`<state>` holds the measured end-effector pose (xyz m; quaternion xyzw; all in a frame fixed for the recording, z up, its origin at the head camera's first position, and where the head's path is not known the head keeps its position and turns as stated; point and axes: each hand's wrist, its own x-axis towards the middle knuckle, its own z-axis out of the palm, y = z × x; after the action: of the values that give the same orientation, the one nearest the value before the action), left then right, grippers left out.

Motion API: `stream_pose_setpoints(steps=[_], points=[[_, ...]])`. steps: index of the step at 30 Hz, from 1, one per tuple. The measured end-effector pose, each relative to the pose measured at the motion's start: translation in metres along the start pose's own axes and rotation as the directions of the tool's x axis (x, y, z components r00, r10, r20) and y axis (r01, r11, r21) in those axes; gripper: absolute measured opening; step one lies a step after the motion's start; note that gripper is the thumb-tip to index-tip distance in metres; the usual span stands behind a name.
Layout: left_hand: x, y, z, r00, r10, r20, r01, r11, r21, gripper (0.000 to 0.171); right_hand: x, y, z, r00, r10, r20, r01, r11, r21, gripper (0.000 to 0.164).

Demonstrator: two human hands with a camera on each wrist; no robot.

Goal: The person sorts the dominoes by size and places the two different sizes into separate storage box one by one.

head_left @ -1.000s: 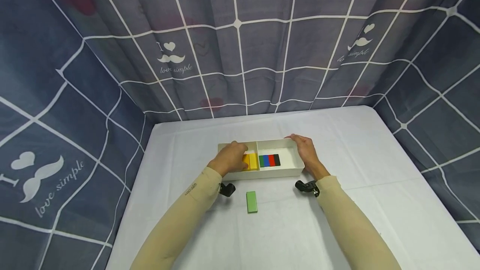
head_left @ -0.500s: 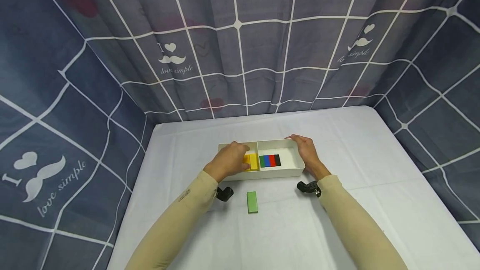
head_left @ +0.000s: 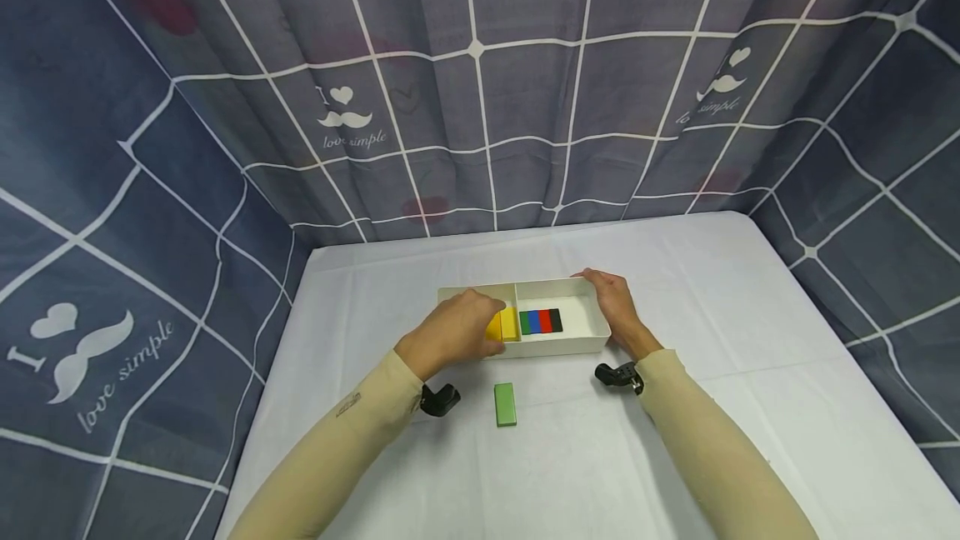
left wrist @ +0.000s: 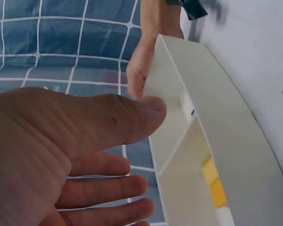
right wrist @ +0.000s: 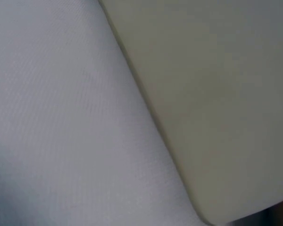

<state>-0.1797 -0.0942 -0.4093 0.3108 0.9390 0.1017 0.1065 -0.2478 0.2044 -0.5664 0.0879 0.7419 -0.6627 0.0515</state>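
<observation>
A white two-compartment box (head_left: 558, 346) lies on the table, with yellow blocks (head_left: 508, 324) in its left compartment. In the right compartment a row of green, blue, red and black blocks (head_left: 544, 321) rests against the divider. My left hand (head_left: 457, 327) is over the left compartment and hides part of it; in the left wrist view its thumb and fingers are extended and apart, holding nothing. My right hand (head_left: 617, 311) grips the box's right end, fingers round the far corner. The right wrist view shows only the box wall (right wrist: 217, 103) and cloth.
A single light-green block (head_left: 505, 404) lies on the white tablecloth (head_left: 570, 457) in front of the box. Dark checked curtains (head_left: 420, 140) enclose the table at the back and both sides. Each wrist carries a black camera mount (head_left: 439, 399).
My left hand has drawn slightly back and up from the left compartment, its thumb and fingers spreading. The right hand and box have stayed in place.
</observation>
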Motion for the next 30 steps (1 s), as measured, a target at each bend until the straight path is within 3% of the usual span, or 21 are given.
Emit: stream_pose_setpoints(steps=[6,13,24,30], points=[[-0.011,0.012,-0.004,0.999,0.040,0.028,-0.041,0.999,0.011,0.041,0.000,-0.002,0.000,1.000,-0.002,-0.005,0.002,1.000,-0.005,0.054],[-0.021,0.026,0.000,0.994,0.096,0.057,-0.097,0.995,0.010,0.048,0.001,-0.001,0.001,1.000,0.014,-0.012,-0.013,1.000,0.017,0.055],[-0.030,0.029,0.021,0.986,0.109,0.123,-0.110,0.994,0.000,0.045,-0.001,-0.004,0.002,1.000,0.004,-0.013,-0.004,1.000,0.012,0.054],[-0.031,0.029,0.043,0.978,0.142,0.152,-0.148,0.989,0.026,0.037,-0.002,-0.003,0.002,1.000,0.014,-0.012,-0.014,1.000,0.018,0.055]])
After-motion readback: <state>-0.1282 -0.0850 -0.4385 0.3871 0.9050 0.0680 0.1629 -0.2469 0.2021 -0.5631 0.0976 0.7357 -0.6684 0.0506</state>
